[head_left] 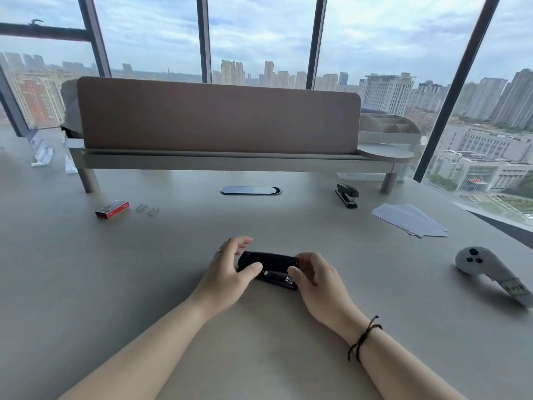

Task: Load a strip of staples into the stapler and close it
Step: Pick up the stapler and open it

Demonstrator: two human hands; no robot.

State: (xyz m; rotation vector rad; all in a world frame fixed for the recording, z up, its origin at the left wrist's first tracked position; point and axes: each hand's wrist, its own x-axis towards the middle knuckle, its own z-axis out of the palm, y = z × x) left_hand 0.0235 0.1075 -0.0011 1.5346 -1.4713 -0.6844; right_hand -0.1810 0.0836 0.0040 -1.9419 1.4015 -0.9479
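Note:
A black stapler [269,268] lies sideways on the grey desk in front of me, its top slightly raised over the base. My left hand [227,272] grips its left end, thumb on the near side and fingers curled over the far side. My right hand [314,277] holds its right end, where a bit of metal shows. Two loose staple strips [147,209] lie at the far left beside a red staple box [112,209].
A second black stapler [347,195] stands at the far right under the raised shelf [230,161]. White paper sheets [409,220] and a white handheld controller [487,274] lie to the right. A cable grommet [250,191] sits mid-desk.

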